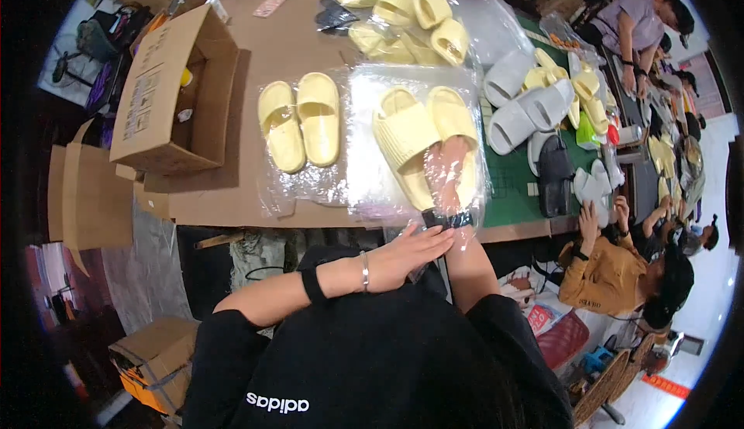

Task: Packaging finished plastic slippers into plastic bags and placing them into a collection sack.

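A pair of pale yellow slippers (403,130) lies in a clear plastic bag (360,189) on the table in front of me. My right hand (446,173) reaches into this bag, its fingers at the strap opening of the right-hand slipper, with the fingertips partly hidden. My left hand (415,254) crosses to the bag's near end beside my right wrist, closed on the thin plastic; its grip is partly hidden. Just left lies another yellow pair (301,123) in clear plastic. Farther back, more yellow slippers (407,18) lie bagged together.
An open cardboard box (167,92) stands on the table's left. Grey slippers (527,111) and a black slipper (555,173) lie on a green mat (504,196) to the right. A person in a brown top (608,282) sits beyond them. Another carton (151,351) is at lower left.
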Available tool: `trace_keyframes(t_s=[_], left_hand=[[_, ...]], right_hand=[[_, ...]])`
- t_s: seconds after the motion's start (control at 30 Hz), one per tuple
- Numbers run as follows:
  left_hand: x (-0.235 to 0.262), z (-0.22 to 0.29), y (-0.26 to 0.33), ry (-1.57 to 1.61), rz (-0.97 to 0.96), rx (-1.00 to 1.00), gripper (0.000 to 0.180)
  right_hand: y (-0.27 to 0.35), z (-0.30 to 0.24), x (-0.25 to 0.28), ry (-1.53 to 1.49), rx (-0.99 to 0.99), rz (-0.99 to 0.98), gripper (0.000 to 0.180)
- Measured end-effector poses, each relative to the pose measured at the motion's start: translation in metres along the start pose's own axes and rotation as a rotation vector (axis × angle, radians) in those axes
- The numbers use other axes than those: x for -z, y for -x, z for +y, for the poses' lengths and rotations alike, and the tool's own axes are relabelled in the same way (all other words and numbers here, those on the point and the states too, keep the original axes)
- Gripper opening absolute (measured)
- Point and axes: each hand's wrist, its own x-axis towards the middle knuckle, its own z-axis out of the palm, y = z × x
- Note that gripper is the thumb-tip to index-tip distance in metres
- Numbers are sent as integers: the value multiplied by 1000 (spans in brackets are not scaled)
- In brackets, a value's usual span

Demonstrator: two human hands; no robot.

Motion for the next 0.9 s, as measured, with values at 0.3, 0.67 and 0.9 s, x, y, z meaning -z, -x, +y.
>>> trace_keyframes(t_s=[0.3, 0.67, 0.9], left_hand=[[81, -36, 101, -416, 416, 235, 75], [94, -127, 169, -495, 779, 640, 16], [76, -127, 37, -873, 428, 574, 60]], right_hand=[[-29, -155, -74, -350, 123, -97, 43], [45, -76, -4, -476, 92, -1174, 37], [83, 30, 47, -296, -395, -791, 32]])
